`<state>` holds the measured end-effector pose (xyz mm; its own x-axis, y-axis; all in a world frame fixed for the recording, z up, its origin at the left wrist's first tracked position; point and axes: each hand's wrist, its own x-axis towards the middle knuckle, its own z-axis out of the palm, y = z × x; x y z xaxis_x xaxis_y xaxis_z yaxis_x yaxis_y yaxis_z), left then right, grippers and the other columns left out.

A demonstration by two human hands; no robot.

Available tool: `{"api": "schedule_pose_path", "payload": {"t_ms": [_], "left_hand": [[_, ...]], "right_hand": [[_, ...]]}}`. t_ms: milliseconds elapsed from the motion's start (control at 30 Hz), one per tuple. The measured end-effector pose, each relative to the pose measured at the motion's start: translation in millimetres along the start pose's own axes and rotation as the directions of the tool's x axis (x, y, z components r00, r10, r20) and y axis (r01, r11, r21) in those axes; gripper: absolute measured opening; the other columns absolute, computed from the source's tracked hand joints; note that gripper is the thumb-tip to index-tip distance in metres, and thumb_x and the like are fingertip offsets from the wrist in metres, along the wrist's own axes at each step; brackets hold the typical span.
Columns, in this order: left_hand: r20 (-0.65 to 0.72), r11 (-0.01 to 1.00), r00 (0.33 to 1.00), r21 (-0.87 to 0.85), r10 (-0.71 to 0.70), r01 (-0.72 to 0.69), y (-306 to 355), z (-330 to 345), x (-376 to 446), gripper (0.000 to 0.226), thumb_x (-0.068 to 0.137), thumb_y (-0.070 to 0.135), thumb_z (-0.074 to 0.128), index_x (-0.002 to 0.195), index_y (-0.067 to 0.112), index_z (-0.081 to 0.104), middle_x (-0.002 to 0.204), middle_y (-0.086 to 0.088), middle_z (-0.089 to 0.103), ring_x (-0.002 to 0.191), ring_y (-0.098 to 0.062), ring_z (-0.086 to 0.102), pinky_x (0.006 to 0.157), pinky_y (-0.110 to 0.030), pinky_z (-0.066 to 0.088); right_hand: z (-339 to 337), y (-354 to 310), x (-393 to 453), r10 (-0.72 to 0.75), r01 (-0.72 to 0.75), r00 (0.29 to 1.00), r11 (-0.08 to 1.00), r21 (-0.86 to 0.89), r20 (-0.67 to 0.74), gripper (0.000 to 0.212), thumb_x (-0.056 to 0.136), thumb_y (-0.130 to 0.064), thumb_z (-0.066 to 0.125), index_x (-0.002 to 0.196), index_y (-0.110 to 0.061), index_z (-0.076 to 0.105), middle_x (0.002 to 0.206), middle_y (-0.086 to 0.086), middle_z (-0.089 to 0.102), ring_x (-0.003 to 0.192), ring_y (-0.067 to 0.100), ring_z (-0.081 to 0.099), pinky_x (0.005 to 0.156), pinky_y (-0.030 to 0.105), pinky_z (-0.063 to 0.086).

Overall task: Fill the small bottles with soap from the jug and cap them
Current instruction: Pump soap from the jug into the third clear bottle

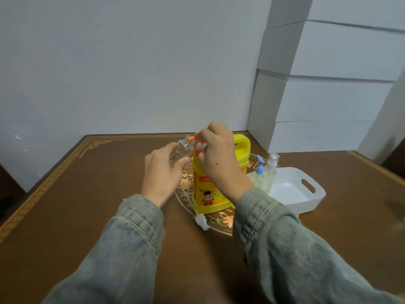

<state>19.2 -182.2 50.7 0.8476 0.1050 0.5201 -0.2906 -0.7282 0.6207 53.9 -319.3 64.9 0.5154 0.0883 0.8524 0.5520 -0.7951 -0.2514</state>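
One yellow jug (215,183). Three small bottles: one clear bottle (180,151) tilted, one blue-pump bottle (258,174), one spray bottle (270,170). One loose white cap (201,221). One white tray (306,201). One brown table (87,205). Two hands: left hand (163,175), right hand (219,154). Two denim sleeves.

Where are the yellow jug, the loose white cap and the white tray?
yellow jug (210,194): head view, on its front label.
loose white cap (201,222): head view, on its body, lying on the table.
white tray (315,199): head view, on its right wall.
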Motion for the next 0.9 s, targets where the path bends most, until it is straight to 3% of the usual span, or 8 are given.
{"api": "schedule_pose_path", "payload": {"t_ms": [200, 333, 433, 567, 667, 767, 900], "left_hand": [[0.020, 1.000, 1.000, -0.013, -0.015, 0.016, 0.2, -2.4, -5.9, 0.045, 0.084, 0.030, 0.070, 0.124, 0.010, 0.061, 0.117, -0.009, 0.069, 0.112, -0.030, 0.059, 0.100, -0.040, 0.044], [0.000, 0.999, 0.999, -0.018, 0.043, -0.043, 7.7, -9.7, 3.9, 0.034, 0.083, 0.028, 0.070, 0.113, 0.014, 0.066, 0.105, -0.007, 0.073, 0.102, -0.029, 0.063, 0.092, -0.040, 0.047], [0.010, 1.000, 1.000, 0.001, 0.024, -0.024, 1.6, -3.9, 1.4, 0.036, 0.084, 0.029, 0.069, 0.116, 0.013, 0.065, 0.109, -0.007, 0.071, 0.106, -0.030, 0.061, 0.094, -0.039, 0.045], [0.054, 1.000, 0.998, 0.012, -0.022, 0.021, -8.5, 3.4, -5.5, 0.045, 0.087, 0.035, 0.065, 0.127, 0.015, 0.060, 0.121, -0.004, 0.067, 0.117, -0.028, 0.056, 0.101, -0.038, 0.041], [0.041, 1.000, 0.999, 0.015, 0.005, -0.006, -3.8, -1.7, -1.5, 0.041, 0.086, 0.034, 0.066, 0.122, 0.015, 0.062, 0.115, -0.004, 0.070, 0.110, -0.027, 0.059, 0.097, -0.039, 0.044], [0.018, 0.998, 0.998, 0.033, 0.054, -0.054, 2.7, -8.8, 8.7, 0.036, 0.085, 0.032, 0.068, 0.117, 0.017, 0.064, 0.110, -0.004, 0.070, 0.107, -0.027, 0.059, 0.095, -0.039, 0.044], [0.018, 0.997, 0.998, 0.037, 0.062, -0.062, -0.4, -7.8, 11.1, 0.033, 0.085, 0.032, 0.067, 0.115, 0.019, 0.064, 0.108, -0.004, 0.071, 0.105, -0.028, 0.061, 0.092, -0.041, 0.047]], "right_hand": [[-4.2, -4.5, -4.8, -0.014, 0.015, 0.999, 1.000, -0.010, 0.039, 0.014, 0.064, -0.001, 0.056, 0.074, -0.004, 0.064, 0.079, 0.010, 0.053, 0.076, 0.032, 0.051, 0.065, 0.037, 0.038], [-6.3, -1.3, 9.5, -0.008, 0.012, 0.999, 0.998, -0.062, 0.052, 0.015, 0.062, 0.001, 0.070, 0.075, -0.005, 0.067, 0.079, 0.010, 0.055, 0.076, 0.033, 0.053, 0.064, 0.041, 0.044], [0.3, -1.0, 1.6, -0.060, 0.060, 0.998, 0.995, -0.076, 0.008, 0.007, 0.068, -0.003, 0.062, 0.074, -0.006, 0.064, 0.077, 0.010, 0.053, 0.073, 0.032, 0.051, 0.061, 0.040, 0.039], [3.2, -0.4, -13.0, -0.064, 0.067, 0.997, 0.993, -0.093, 0.036, 0.016, 0.066, 0.001, 0.067, 0.080, -0.007, 0.066, 0.081, 0.008, 0.055, 0.075, 0.029, 0.049, 0.062, 0.036, 0.033], [-5.1, -1.9, -4.0, -0.067, 0.073, 0.996, 0.992, -0.103, 0.062, 0.014, 0.064, -0.002, 0.062, 0.076, -0.006, 0.066, 0.079, 0.008, 0.054, 0.074, 0.030, 0.050, 0.062, 0.036, 0.037], [-10.0, -1.8, 7.8, -0.037, 0.043, 0.997, 0.995, -0.089, 0.070, 0.018, 0.063, 0.001, 0.069, 0.081, -0.005, 0.070, 0.080, 0.009, 0.055, 0.077, 0.031, 0.053, 0.065, 0.042, 0.046], [-4.9, -2.4, 1.8, -0.035, 0.037, 0.999, 0.997, -0.067, 0.039, 0.029, 0.063, 0.004, 0.068, 0.090, -0.007, 0.072, 0.083, 0.010, 0.054, 0.079, 0.031, 0.052, 0.067, 0.042, 0.044]]}}
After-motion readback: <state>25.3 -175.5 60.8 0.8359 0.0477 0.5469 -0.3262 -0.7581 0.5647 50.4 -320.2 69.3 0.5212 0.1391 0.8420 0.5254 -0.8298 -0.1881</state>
